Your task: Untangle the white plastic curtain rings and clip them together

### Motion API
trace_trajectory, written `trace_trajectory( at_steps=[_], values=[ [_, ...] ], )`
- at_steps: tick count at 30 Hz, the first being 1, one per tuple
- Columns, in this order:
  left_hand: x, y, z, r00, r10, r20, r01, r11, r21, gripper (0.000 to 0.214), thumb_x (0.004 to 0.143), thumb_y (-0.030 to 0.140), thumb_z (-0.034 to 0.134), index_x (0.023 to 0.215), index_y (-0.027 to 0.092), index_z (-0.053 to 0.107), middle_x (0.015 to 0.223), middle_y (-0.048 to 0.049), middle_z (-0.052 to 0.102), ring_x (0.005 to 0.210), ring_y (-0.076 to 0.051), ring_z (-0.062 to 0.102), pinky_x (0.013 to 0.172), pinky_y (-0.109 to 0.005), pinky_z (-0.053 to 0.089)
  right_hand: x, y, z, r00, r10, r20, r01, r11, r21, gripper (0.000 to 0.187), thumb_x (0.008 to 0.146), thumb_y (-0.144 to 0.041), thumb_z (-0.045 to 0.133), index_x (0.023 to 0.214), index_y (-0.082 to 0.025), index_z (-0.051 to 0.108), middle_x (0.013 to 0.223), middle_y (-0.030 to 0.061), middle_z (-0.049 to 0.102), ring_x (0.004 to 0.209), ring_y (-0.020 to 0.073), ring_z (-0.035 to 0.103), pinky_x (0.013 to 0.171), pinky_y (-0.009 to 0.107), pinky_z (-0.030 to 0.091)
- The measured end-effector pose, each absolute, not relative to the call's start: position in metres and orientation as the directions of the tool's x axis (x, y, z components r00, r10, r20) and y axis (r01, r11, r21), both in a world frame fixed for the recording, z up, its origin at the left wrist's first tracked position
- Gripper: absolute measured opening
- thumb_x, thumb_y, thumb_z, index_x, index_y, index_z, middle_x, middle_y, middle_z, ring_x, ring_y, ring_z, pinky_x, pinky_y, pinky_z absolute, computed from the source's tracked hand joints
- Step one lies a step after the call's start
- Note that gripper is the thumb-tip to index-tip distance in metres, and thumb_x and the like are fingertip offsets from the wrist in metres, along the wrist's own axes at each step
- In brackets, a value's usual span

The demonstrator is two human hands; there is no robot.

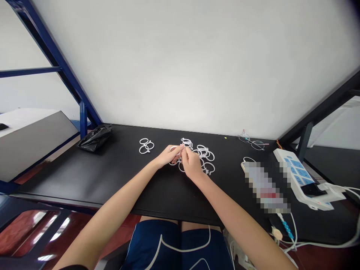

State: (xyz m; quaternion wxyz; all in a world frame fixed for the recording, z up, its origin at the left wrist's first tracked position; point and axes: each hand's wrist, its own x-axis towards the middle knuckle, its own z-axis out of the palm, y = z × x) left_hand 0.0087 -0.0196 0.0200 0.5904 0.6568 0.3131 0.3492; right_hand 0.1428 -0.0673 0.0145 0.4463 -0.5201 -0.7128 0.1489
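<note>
My left hand (168, 155) is closed on a thin white ring (172, 147), pinching it between thumb and fingers. Touching it at the fingertips is my right hand (191, 162), its fingers also pressed together on part of the same ring. The exact grip is partly hidden by the fingers. Around and behind my hands lies a loose pile of white rings (208, 154), several of them with a small knob at the join. Off to the left, a separate small group of white rings (144, 149) rests on the black table (118, 172).
A crumpled black plastic bag (96, 138) lies at the far left. On the right are eyeglasses (257, 144), a phone (266, 187) with a cable plugged in, and a white power strip (300, 176). A white wall (180, 75) rises behind the table; a cable crosses my lap.
</note>
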Motion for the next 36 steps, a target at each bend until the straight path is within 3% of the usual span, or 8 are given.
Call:
trace_trajectory(
  at_steps=[8, 15, 22, 26, 36],
  values=[
    [0.006, -0.015, 0.021, 0.493, 0.868, 0.060, -0.032, -0.051, 0.998, 0.052, 0.085, 0.058, 0.052, 0.053, 0.017, 0.043, 0.041, 0.0060, 0.034, 0.037, -0.006, 0.034, 0.047, -0.023, 0.043, 0.144, -0.069, 0.016, -0.091, 0.867, 0.490, 0.585, 0.445, -0.678, 0.026, 0.097, -0.027, 0.032, 0.076, -0.022, 0.046, 0.052, -0.0054, 0.042, 0.046, 0.0120, 0.041, 0.051, 0.024, 0.031],
    [0.001, -0.004, 0.018, 0.247, 0.969, -0.001, -0.342, 0.088, 0.936, 0.036, 0.084, 0.052, 0.058, 0.074, 0.018, 0.050, 0.048, 0.0083, 0.037, 0.039, -0.006, 0.032, 0.046, -0.021, 0.040, 0.143, -0.069, 0.017, -0.092, 0.869, 0.486, 0.577, 0.444, -0.685, 0.027, 0.098, -0.028, 0.032, 0.079, -0.021, 0.051, 0.050, -0.0058, 0.038, 0.045, 0.0116, 0.039, 0.050, 0.024, 0.029],
    [-0.010, 0.008, 0.014, -0.121, 0.956, -0.266, -0.679, 0.115, 0.725, 0.032, 0.095, 0.043, 0.029, 0.086, 0.019, 0.048, 0.056, 0.0043, 0.045, 0.039, -0.009, 0.034, 0.046, -0.022, 0.036, 0.143, -0.069, 0.015, -0.096, 0.870, 0.484, 0.575, 0.446, -0.687, 0.028, 0.097, -0.028, 0.033, 0.079, -0.020, 0.053, 0.050, -0.0056, 0.038, 0.045, 0.0117, 0.041, 0.050, 0.024, 0.030],
    [-0.014, 0.011, 0.012, -0.143, 0.917, -0.373, -0.756, 0.142, 0.639, 0.032, 0.095, 0.041, 0.024, 0.087, 0.019, 0.045, 0.060, 0.0023, 0.047, 0.041, -0.010, 0.036, 0.046, -0.023, 0.035, 0.143, -0.069, 0.015, -0.096, 0.871, 0.483, 0.577, 0.444, -0.686, 0.028, 0.097, -0.028, 0.033, 0.080, -0.021, 0.053, 0.050, -0.0056, 0.038, 0.045, 0.0118, 0.041, 0.050, 0.024, 0.030],
    [-0.017, 0.015, 0.012, -0.129, 0.879, -0.459, -0.825, 0.162, 0.541, 0.029, 0.096, 0.037, 0.021, 0.091, 0.019, 0.043, 0.068, -0.0003, 0.046, 0.044, -0.010, 0.038, 0.044, -0.022, 0.036, 0.144, -0.069, 0.015, -0.101, 0.869, 0.484, 0.578, 0.448, -0.682, 0.028, 0.097, -0.028, 0.034, 0.079, -0.020, 0.053, 0.050, -0.0060, 0.037, 0.045, 0.0112, 0.040, 0.050, 0.024, 0.029]
  ],
)
